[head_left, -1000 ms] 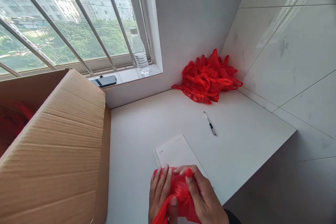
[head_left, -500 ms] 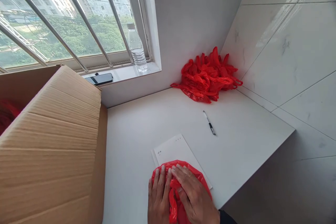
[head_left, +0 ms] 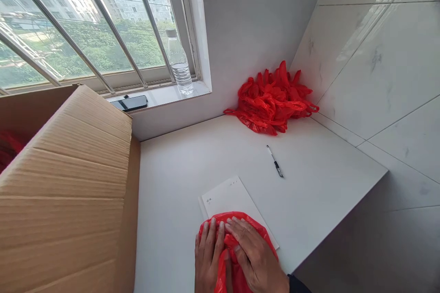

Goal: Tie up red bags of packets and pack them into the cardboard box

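A red plastic bag point(head_left: 256, 228) lies on the white counter point(head_left: 309, 192) at the near edge, over the corner of a white sheet of paper point(head_left: 228, 194). My left hand point(head_left: 208, 258) lies flat on the bag's left side, fingers stretched out together. My right hand point(head_left: 256, 258) presses flat on the bag's middle and right side, fingers spread. A fold of the red bag stands up between the two hands. Neither hand grips anything.
A large open cardboard box point(head_left: 68, 183) fills the left, with red plastic inside. A heap of red bags point(head_left: 271, 98) sits in the far corner. A pen point(head_left: 275, 161) lies mid-counter. A water bottle point(head_left: 178, 62) and a phone point(head_left: 132, 102) rest on the windowsill.
A second ago both hands held the bag bunched up and were folding it. They have since pressed it down flat on the paper and now lie spread on top of it.
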The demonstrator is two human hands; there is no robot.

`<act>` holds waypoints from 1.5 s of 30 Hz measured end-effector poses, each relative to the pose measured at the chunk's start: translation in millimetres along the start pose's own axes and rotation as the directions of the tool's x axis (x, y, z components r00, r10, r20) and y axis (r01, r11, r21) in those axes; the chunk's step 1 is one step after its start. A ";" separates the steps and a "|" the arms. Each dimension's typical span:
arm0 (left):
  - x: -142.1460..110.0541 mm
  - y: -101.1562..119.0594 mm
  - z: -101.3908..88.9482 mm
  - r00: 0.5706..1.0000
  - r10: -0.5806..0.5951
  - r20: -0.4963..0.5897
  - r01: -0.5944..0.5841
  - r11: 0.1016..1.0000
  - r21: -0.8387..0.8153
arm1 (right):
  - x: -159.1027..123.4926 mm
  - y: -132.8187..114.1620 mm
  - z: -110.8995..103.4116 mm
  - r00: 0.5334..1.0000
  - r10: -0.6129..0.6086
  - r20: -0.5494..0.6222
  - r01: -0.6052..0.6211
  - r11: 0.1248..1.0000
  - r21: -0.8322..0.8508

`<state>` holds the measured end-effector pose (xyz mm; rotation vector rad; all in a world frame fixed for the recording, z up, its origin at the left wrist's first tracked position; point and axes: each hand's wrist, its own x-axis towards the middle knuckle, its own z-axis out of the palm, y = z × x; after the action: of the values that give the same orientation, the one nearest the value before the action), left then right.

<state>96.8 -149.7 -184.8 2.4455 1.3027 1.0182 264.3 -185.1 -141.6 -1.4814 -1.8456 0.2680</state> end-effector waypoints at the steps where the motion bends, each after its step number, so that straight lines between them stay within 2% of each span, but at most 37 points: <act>1: 0.2 2.5 2.2 1.000 -0.017 -0.025 0.017 1.000 -0.001 | 0.2 -0.6 -1.2 1.000 0.005 -0.015 -0.005 1.000 0.007; 4: -0.7 5.6 9.4 0.998 0.006 -0.062 -0.007 1.000 -0.008 | 0.4 -2.1 -2.3 0.999 0.025 -0.045 -0.025 1.000 0.008; 10: -4.8 -1.7 20.4 0.995 0.038 -0.094 -0.038 0.999 0.010 | 2.0 -2.3 -0.1 0.996 0.060 -0.073 -0.060 0.998 0.002; 17: -3.1 3.8 14.3 0.994 0.087 -0.066 -0.086 0.996 0.011 | 1.5 0.1 -0.4 0.999 0.047 -0.026 -0.045 0.997 0.059; 23: -2.1 9.2 11.7 0.996 0.061 -0.058 -0.060 0.998 0.023 | 2.8 -2.1 -2.8 0.999 0.046 -0.011 -0.045 0.997 0.062; 45: -6.3 4.4 18.8 0.996 0.053 -0.066 -0.050 0.998 0.046 | 0.5 -0.5 2.2 0.996 0.093 0.001 -0.093 0.989 0.112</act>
<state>109.5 -154.5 -199.9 2.5101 1.3029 1.1048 262.4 -184.2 -142.7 -1.4909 -1.7318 0.4067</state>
